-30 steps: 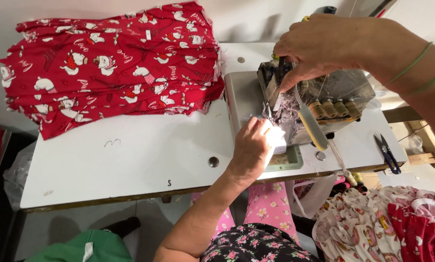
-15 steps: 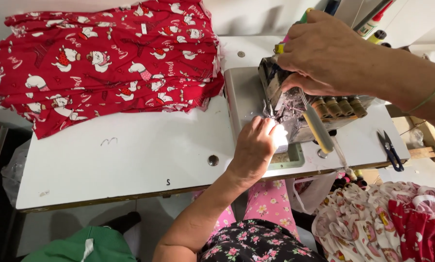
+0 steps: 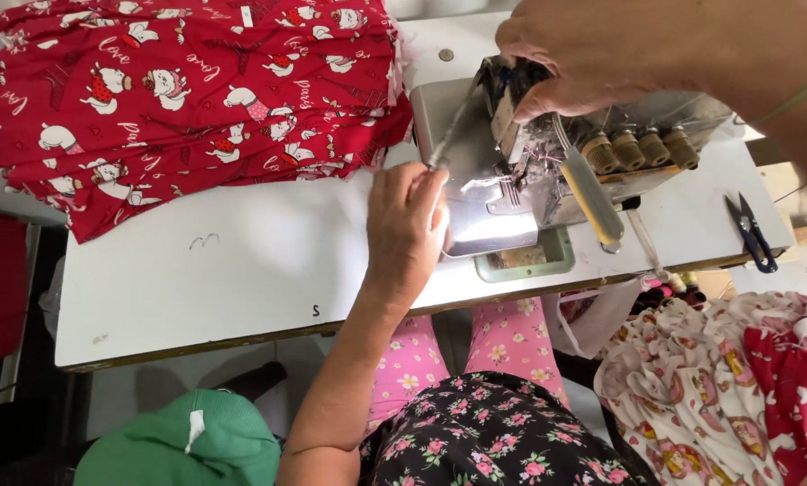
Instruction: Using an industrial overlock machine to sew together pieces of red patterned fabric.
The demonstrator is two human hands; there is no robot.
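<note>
Two hands work at an overlock sewing machine (image 3: 547, 171) set into a white table (image 3: 241, 270). Left hand (image 3: 407, 227) rests on the table edge of the machine bed, fingers pinched together around thin metal tweezers (image 3: 446, 137) that slant up toward the needle area; tweezer tips are lost against the machine head. Right hand (image 3: 619, 49) lies over the top of the machine, fingers curled down onto its front; whether it holds anything cannot be told. Right forearm and hand hide most of the machine's upper part. Row of tension knobs (image 3: 637, 148) shows just below that hand. Stack of red printed fabric (image 3: 187, 99) fills the table's left rear, touching the machine's side. Small blue-handled snips (image 3: 751, 236) lie at the table's right edge. Heap of printed cloth (image 3: 736, 387) sits lower right, off the table; a green cap (image 3: 187, 445) is lower left.
</note>
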